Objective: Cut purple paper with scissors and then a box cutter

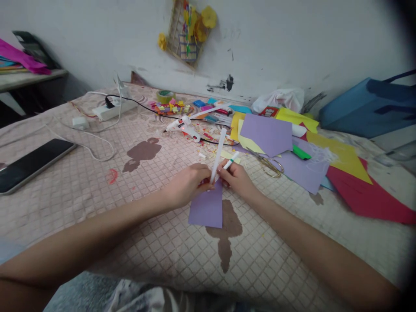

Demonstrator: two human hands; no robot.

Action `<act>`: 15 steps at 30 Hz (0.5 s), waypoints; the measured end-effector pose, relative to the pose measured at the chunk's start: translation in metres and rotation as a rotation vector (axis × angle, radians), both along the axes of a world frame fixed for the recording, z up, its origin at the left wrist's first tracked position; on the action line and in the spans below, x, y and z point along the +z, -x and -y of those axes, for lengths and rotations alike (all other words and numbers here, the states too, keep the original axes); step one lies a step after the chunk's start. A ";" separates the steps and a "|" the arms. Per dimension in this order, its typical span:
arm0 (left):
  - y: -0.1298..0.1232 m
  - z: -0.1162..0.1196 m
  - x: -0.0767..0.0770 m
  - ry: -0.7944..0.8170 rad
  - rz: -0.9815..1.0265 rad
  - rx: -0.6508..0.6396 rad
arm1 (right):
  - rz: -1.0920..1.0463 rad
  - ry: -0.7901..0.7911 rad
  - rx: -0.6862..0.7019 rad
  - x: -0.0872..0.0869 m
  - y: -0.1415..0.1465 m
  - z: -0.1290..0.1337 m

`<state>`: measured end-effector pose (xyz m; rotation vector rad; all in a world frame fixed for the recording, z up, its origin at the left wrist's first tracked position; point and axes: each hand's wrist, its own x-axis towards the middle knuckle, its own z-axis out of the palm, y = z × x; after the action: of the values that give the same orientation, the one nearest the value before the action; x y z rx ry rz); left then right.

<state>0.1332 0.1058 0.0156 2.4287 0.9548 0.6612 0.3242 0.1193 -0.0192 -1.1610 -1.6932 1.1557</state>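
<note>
A small sheet of purple paper (pixel 206 210) lies on the bed cover in front of me, its far end under my hands. My left hand (pixel 190 184) is closed at the lower end of a narrow translucent white strip (pixel 219 149), which slants up and away. It looks like a ruler, though no markings show. My right hand (pixel 238 177) grips a white marker (pixel 231 160) with a green band, its rear end pointing up and right. The marker's tip is hidden by the fingers. Both hands nearly meet at the strip's base.
Beyond my hands lie a white glue gun (pixel 184 126) with a black cord and paper scraps (pixel 170 107). Scissors (pixel 271 167) rest beside coloured sheets (pixel 346 156) on the right. A phone (pixel 35 164) and a power strip (pixel 113 110) are on the left.
</note>
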 end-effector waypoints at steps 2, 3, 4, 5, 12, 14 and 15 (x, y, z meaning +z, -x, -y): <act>0.000 0.000 -0.001 -0.010 0.002 -0.002 | 0.027 -0.008 0.024 0.000 0.001 -0.003; 0.001 0.000 -0.001 -0.014 0.003 -0.003 | 0.040 -0.011 0.033 0.000 0.001 -0.005; 0.001 -0.001 -0.001 -0.017 0.003 -0.005 | 0.052 -0.014 0.039 0.001 0.002 -0.007; 0.001 -0.001 -0.002 -0.021 0.003 -0.009 | 0.063 -0.017 0.044 0.001 0.002 -0.008; 0.001 -0.003 -0.003 -0.041 0.001 -0.033 | 0.110 -0.076 0.049 0.009 0.002 -0.016; 0.001 -0.003 -0.003 -0.057 0.006 -0.040 | 0.120 -0.087 0.057 0.011 0.002 -0.017; 0.001 -0.003 -0.003 -0.071 0.007 -0.043 | 0.127 -0.088 0.066 0.011 0.002 -0.018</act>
<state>0.1326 0.1091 0.0130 2.4991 0.8884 0.6994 0.3220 0.1370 -0.0087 -1.1524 -1.8719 1.0543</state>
